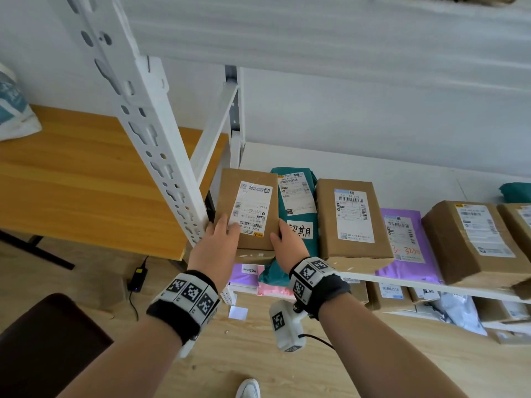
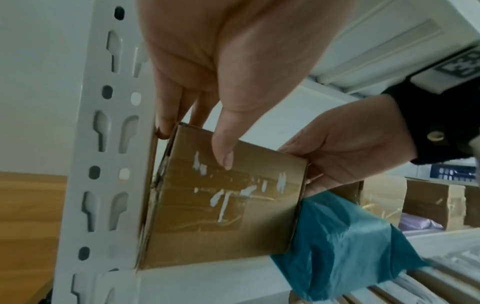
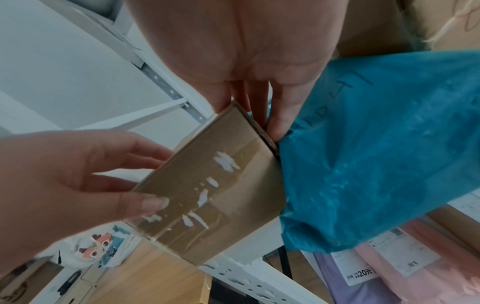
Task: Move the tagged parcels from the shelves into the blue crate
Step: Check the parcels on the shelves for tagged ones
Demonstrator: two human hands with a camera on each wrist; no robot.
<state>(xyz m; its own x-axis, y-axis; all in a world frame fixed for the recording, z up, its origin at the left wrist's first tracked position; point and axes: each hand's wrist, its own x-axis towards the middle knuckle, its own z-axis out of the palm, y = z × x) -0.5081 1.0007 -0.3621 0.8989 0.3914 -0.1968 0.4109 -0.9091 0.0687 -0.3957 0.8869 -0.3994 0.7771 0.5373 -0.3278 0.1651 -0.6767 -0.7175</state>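
Head view showing both hands closing on the leftmost cardboard box (image 1: 248, 208) at the end of the white shelf (image 1: 388, 278), hard against the perforated upright (image 1: 161, 156). Left hand (image 1: 214, 248) grasping the box's near left corner, fingers slipping down between box and upright, thumb lying on the taped front face. Right hand (image 1: 287, 244) grasping the near right edge, fingers wedging between the box and the teal mailer bag (image 1: 298, 214) beside it. Box resting on the shelf, not yet lifted; blue crate not appearing in any view.

Judging the step as extraction: drawing the box straight forward rather than sideways, keeping it square so the left edge is not scraping or jamming on the upright. Squeezing both side faces evenly, since taped cardboard probably slides under a loose hold. Watching the teal bag, soft and touching the box, likely to drag out along with it; pressing it back with the right fingers while pulling. Supporting the underside once clear of the shelf lip.
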